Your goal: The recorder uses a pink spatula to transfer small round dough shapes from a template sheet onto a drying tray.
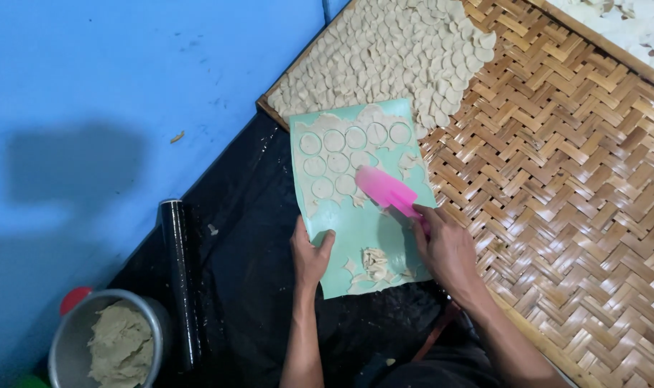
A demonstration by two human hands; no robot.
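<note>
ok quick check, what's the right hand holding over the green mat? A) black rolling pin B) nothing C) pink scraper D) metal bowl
C: the right hand grips a pink scraper whose blade lies on the green mat by the cut dough rounds, while the left hand steadies the mat's near edge; the black rolling pin lies apart, untouched.

Left hand (310, 256) flat, fingers spread; right hand (445, 248) fingers curled, gripping.
</note>
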